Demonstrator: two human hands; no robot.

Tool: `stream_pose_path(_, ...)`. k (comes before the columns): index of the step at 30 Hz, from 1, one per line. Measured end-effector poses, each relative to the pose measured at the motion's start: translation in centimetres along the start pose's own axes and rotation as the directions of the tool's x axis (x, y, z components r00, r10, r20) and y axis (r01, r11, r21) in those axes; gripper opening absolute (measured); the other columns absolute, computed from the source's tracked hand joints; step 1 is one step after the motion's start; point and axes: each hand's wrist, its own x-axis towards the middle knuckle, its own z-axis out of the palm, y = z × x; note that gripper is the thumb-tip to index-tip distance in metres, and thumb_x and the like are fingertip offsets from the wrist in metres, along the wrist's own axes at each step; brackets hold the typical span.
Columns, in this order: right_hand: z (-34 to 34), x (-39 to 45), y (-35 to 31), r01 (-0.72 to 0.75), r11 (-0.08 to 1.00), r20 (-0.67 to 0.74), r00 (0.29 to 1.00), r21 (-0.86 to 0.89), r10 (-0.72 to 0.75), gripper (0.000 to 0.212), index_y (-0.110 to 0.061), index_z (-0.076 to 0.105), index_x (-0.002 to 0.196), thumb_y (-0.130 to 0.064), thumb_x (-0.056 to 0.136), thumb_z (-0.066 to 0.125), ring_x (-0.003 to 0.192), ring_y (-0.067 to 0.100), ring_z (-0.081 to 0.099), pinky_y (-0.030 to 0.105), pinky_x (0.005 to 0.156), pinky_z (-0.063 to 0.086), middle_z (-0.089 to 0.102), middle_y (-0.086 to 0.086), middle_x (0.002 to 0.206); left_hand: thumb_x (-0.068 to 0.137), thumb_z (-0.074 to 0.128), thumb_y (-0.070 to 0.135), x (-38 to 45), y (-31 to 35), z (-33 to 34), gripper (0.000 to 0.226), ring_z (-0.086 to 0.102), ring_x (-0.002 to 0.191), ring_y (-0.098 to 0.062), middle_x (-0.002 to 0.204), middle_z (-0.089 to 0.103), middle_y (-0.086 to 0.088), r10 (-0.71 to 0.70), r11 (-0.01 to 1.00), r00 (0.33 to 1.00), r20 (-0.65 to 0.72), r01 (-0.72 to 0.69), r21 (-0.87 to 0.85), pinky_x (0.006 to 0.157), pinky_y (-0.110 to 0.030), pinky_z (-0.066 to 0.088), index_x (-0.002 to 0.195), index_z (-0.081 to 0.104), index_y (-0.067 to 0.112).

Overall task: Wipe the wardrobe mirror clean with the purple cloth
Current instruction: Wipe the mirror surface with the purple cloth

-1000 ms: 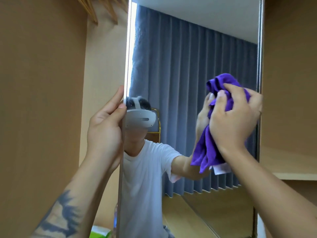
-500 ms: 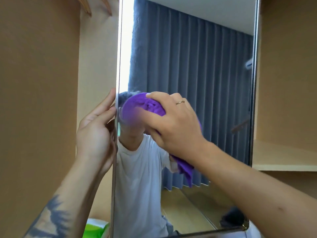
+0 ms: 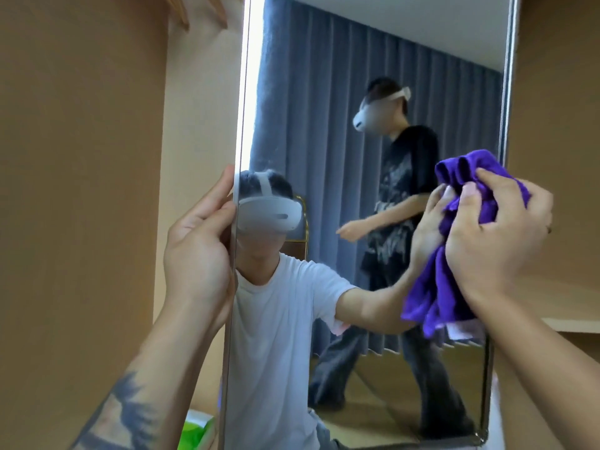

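Wardrobe mirror (image 3: 324, 108) — left hand (image 3: 198, 251) grips its left edge, fingers curled round. Right hand (image 3: 496, 235) — fingers clenched on bunched purple cloth (image 3: 435, 297), pressed near mirror's right edge.

Home bedroom: wardrobe mirror (image 3: 357, 125) (door-mounted) reflects grey-blue curtain (image 3: 324, 108); wooden wardrobe shelf (image 3: 565, 323) beside.

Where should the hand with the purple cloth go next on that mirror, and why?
Probably sweep left across the glass. The right hand presses the purple cloth at the mirror's right edge, while the left hand grips the left edge, steadying it.
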Motion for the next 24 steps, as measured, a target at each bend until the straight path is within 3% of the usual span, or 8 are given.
stream_pose_path(3,0.9,-1.4,-2.9,-0.013,1.000,0.008,1.000,0.016,0.013,0.029,-0.021,0.073,0.126,-0.030,0.103,0.059,0.119,0.029,0.056,0.018,0.102,0.029,0.057,0.013,0.135,0.105,0.049,-0.001,0.1,0.1,0.0,0.041,0.061,0.094,0.009,0.129,0.069,-0.002,-0.017,1.000,1.000,-0.002,0.017,-0.007,0.066,-0.009,0.053,0.128,0.073,0.022)
stream_pose_path(7,2.6,-3.2,-8.0,0.230,0.971,0.113,0.965,0.068,-0.237,0.027,-0.020,0.077,0.122,-0.026,0.099,0.064,0.110,0.029,0.059,0.023,0.094,0.033,0.062,0.012,0.127,0.105,0.045,-0.004,0.0,0.3,0.0,0.043,0.071,0.113,-0.008,0.123,0.077,0.002,-0.034,0.998,0.999,0.034,0.035,-0.043,0.073,-0.011,0.056,0.131,0.070,0.020)
stream_pose_path(12,4.8,-6.3,-12.8,0.570,0.795,0.273,0.747,0.207,-0.606,0.029,-0.019,0.078,0.120,-0.020,0.091,0.072,0.096,0.041,0.062,0.048,0.080,0.048,0.065,0.016,0.127,0.105,0.043,-0.005,-0.2,0.9,0.0,0.043,0.077,0.106,-0.014,0.114,0.080,-0.001,-0.064,0.993,0.995,0.077,0.072,-0.097,0.078,-0.017,0.059,0.134,0.068,0.015)
stream_pose_path(16,4.6,-7.1,-12.7,0.717,0.643,0.315,0.566,0.269,-0.762,0.035,-0.018,0.078,0.119,-0.016,0.084,0.074,0.084,0.038,0.058,0.049,0.071,0.050,0.068,0.019,0.127,0.103,0.043,-0.008,0.0,1.1,-0.2,0.043,0.077,0.104,-0.015,0.109,0.081,-0.004,-0.077,0.988,0.993,0.086,0.087,-0.127,0.077,-0.016,0.059,0.133,0.067,0.012)
stream_pose_path(20,3.5,-5.3,-10.0,0.807,0.518,0.324,0.428,0.284,-0.844,0.029,-0.017,0.079,0.119,-0.016,0.090,0.073,0.085,0.041,0.062,0.050,0.072,0.052,0.069,0.022,0.127,0.104,0.041,-0.006,0.3,0.5,-0.7,0.045,0.074,0.116,-0.023,0.127,0.075,-0.010,-0.073,0.992,0.992,0.103,0.083,-0.098,0.091,-0.026,0.061,0.138,0.065,0.011)
stream_pose_path(22,2.5,-3.8,-7.7,0.823,0.501,0.322,0.413,0.269,-0.852,0.026,-0.014,0.079,0.120,-0.019,0.095,0.072,0.089,0.042,0.065,0.051,0.077,0.053,0.069,0.024,0.127,0.105,0.041,-0.005,0.4,0.3,-0.7,0.046,0.073,0.117,-0.022,0.128,0.075,-0.008,-0.055,0.996,0.993,0.107,0.063,-0.070,0.092,-0.025,0.060,0.141,0.063,0.012)
stream_pose_path(24,1.5,-1.8,-4.8,0.801,0.560,0.312,0.488,0.212,-0.815,0.028,-0.012,0.079,0.122,-0.022,0.098,0.070,0.095,0.045,0.066,0.052,0.085,0.052,0.067,0.026,0.128,0.106,0.042,-0.003,0.5,0.0,-0.7,0.045,0.073,0.117,-0.020,0.128,0.075,-0.006,-0.033,0.998,0.993,0.110,0.039,-0.050,0.091,-0.024,0.060,0.143,0.062,0.014)
